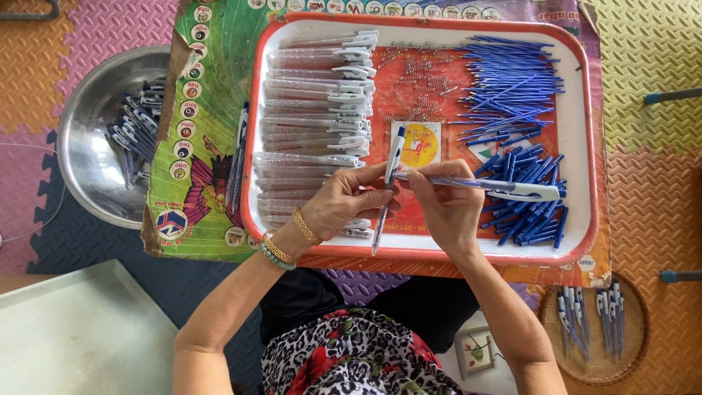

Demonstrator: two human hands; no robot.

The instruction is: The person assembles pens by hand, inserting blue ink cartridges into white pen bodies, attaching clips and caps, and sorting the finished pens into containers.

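Left hand [344, 201] pinched around an upright pen [387, 186], white clip end up, tip pointing down toward the near rim of the red tray [596, 212]. Right hand [446, 205] closed on a second pen body [504, 188], lying crosswise, white clip end sticking out to the right over the tray. Fingertips of both hands nearly meeting above the tray's middle; possibly a thin blue refill between them, hard to tell at this size.

Light stuff, these pens: stiff plastic barrels, smooth and a bit slippery, best pinched mid-barrel with thumb and two fingers, as seen here. Thin inner parts likely bendy and easy to drop.

Outward now. On the tray's left side, a stack of clear barrels with white clips [314, 124], laid in rows. At the tray's far middle, a scatter of tiny metal springs [424, 73]. On the tray's right side, a heap of blue refills [512, 80] and, nearer, short blue pieces [530, 201].

Left of the tray, a steel bowl [91, 146] holding finished pens. Under the tray, a printed cardboard sheet [201, 146]. Right of the tray and nearer, a round woven basket [629, 351] with a few more pens. Foam floor mats [651, 146] all around.
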